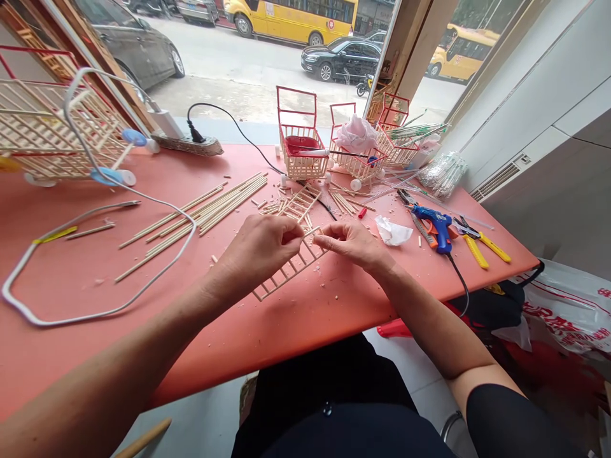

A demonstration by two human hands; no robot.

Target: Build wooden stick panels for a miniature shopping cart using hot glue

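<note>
Ladder-shaped wooden-stick panel (292,275) sits between the person's two hands, near the front edge of the red worktop (229,343), its lower-left end jutting out below the left wrist. A row of rungs already joins its long rails, so the panel looks largely made up; loose sticks (233,203) lie unjoined, while a miniature shopping cart (301,162) stands assembled at the back (with red cloth or paper inside, it seems). The left hand (270,245) is pinched on the panel's upper right end, knuckles up and fingers curled; the right hand (353,245) meets it there, thumb and forefinger closed on the corner. Both forearms reach inward from the sides. Whether a separate short stick lies between the fingertips, I cannot tell.
</note>
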